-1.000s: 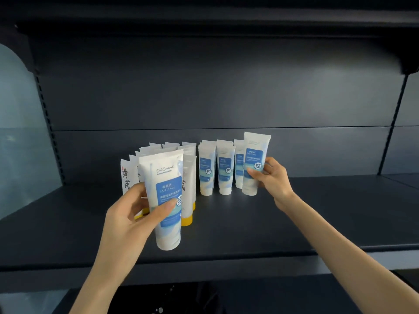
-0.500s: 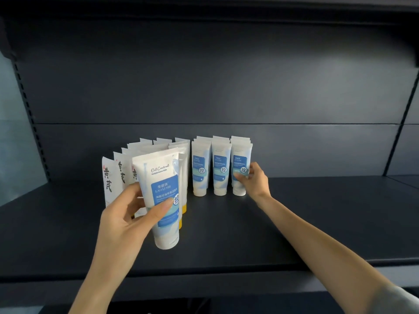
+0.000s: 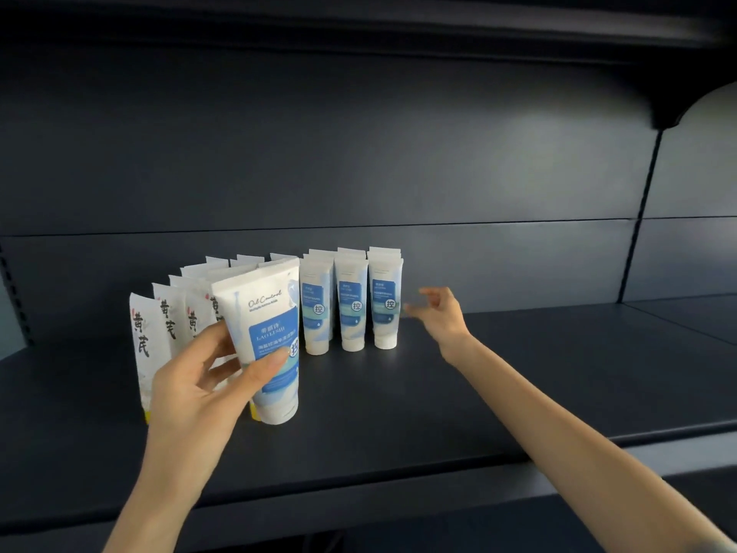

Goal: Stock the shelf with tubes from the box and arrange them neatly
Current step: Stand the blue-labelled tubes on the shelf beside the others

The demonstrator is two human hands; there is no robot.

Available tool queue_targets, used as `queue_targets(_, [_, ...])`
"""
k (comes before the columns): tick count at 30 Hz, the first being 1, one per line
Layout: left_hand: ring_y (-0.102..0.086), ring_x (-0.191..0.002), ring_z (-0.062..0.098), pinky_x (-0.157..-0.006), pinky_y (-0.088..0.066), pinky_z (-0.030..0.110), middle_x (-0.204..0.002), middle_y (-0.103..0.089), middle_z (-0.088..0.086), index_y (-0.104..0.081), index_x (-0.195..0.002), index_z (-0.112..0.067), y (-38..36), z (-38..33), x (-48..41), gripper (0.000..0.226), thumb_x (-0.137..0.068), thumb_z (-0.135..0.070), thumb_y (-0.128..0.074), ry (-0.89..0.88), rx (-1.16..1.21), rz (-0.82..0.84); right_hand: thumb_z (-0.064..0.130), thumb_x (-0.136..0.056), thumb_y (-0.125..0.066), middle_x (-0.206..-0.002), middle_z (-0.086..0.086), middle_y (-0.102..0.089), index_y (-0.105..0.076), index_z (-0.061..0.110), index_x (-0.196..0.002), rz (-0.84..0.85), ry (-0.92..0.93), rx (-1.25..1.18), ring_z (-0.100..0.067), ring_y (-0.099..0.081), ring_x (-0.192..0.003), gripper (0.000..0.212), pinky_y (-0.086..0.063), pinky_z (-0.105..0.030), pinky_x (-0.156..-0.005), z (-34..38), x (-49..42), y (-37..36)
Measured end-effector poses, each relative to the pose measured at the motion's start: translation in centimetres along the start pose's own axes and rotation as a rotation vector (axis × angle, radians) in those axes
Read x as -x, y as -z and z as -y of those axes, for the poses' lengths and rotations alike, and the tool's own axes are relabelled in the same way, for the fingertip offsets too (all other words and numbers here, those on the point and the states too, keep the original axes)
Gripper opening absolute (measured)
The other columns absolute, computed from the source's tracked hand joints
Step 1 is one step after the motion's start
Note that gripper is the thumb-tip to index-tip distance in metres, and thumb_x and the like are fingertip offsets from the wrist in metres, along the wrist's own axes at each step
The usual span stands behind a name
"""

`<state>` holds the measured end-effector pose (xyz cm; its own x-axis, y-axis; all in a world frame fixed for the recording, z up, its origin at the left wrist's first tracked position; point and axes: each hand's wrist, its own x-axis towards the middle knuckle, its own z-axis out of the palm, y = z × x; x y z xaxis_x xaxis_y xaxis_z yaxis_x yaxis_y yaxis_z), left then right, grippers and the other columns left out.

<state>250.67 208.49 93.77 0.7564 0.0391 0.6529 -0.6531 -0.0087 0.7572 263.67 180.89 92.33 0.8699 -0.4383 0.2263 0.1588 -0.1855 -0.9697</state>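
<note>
Your left hand (image 3: 199,377) grips the oil-control tube (image 3: 267,337) upright, cap down, over the shelf (image 3: 498,397), and the matching blue tube rows (image 3: 353,303) stand ahead to its right, nearer your empty, loosely spread right hand (image 3: 440,313).

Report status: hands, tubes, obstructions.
Left hand grips a blue-label tube, upright, cap down. Right hand open, empty, beside the rightmost front-row tube. Nothing stands on the shelf right of it.
</note>
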Motion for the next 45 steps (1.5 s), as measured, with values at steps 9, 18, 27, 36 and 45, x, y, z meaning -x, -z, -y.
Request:
queue_targets(9, [-0.065, -0.092, 0.003, -0.084, -0.050, 0.039, -0.096, -0.072, -0.016, -0.070, -0.086, -0.046, -3.4, -1.0, -0.8, 0.029, -0.062, -0.038, -0.083, -0.024, 0.060, 0.095, 0.005, -0.084, -0.068, -0.137, 0.004, -0.051, -0.049, 0.026, -0.130, 0.789, 0.199, -0.054, -0.005, -0.045, -0.129, 0.054, -0.042, -0.030, -0.106, 4.9, 10.8, 4.0])
queue_targets(18, [-0.065, -0.096, 0.002, -0.073, -0.049, 0.009, -0.099, -0.072, -0.015, -0.068, -0.095, -0.046, -3.8, -1.0, 0.2, 0.036, -0.060, -0.044, -0.077, -0.056, 0.046, 0.248, 0.015, -0.084, -0.071, -0.115, 0.002, -0.068, -0.062, 0.013, -0.114, 0.667, 0.377, 0.037, -0.015, -0.063, -0.109, 0.032, -0.048, -0.036, -0.100, 3.7, 15.1, 2.1])
queue_targets(27, [-0.065, -0.096, 0.005, -0.077, -0.050, 0.012, -0.098, -0.072, -0.015, -0.066, -0.095, -0.051, -1.9, -1.4, 1.1, 0.035, -0.061, -0.049, -0.074, -0.038, -0.028, 0.227, 0.017, -0.085, -0.070, -0.120, -0.001, -0.066, -0.055, 0.011, -0.124, 0.702, 0.439, -0.052, -0.017, -0.062, -0.113, 0.042, -0.048, -0.038, -0.100, 3.2, 16.4, -0.9])
queue_targets(36, [-0.043, -0.125, -0.006, -0.094, -0.039, 0.010, -0.129, -0.050, -0.030, -0.039, -0.134, -0.045, 2.3, -0.8, 2.5, 0.062, -0.079, -0.062, -0.061, -0.013, -0.373, 0.127, 0.021, -0.083, -0.072, -0.118, 0.003, -0.067, -0.056, 0.017, -0.122, 0.723, 0.442, -0.051, -0.014, -0.063, -0.110, 0.042, -0.050, -0.032, -0.096, 2.9, 15.2, -4.1])
queue_targets(45, [-0.040, -0.135, 0.022, -0.113, -0.023, 0.054, -0.147, -0.042, 0.004, -0.029, -0.147, -0.015, 6.9, 1.5, 5.4, 0.086, -0.087, -0.068, 0.001, 0.035, -1.299, 0.247, 0.019, -0.085, -0.069, -0.110, 0.005, -0.061, -0.052, 0.017, -0.119, 0.424, 0.303, 0.089, -0.014, -0.061, -0.104, 0.039, -0.053, -0.029, -0.086, 1.4, 7.1, -6.9])
